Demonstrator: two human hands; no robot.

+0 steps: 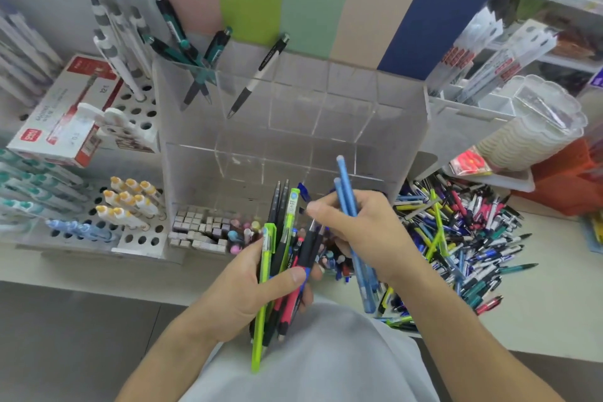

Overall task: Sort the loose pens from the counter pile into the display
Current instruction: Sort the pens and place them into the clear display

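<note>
**Mid-sort: blue pens held apart, ready for a compartment**

Largest first: clear acrylic display behind the hands, mostly vacant; back-left compartment with several teal-and-black pens, next one with a single black-and-white pen. Front low tray packed with small grey erasers and pastel caps. To the right, loose pen pile spread across the counter.

Left hand curled round a mixed bundle of green, black and red pens, thumb pressed across. Right hand pinching two light-blue pens, tips angled up toward the display.

Likely step: grouping by kind. Next move calls for choosing a vacant compartment and dropping the blue pair upright.
</note>
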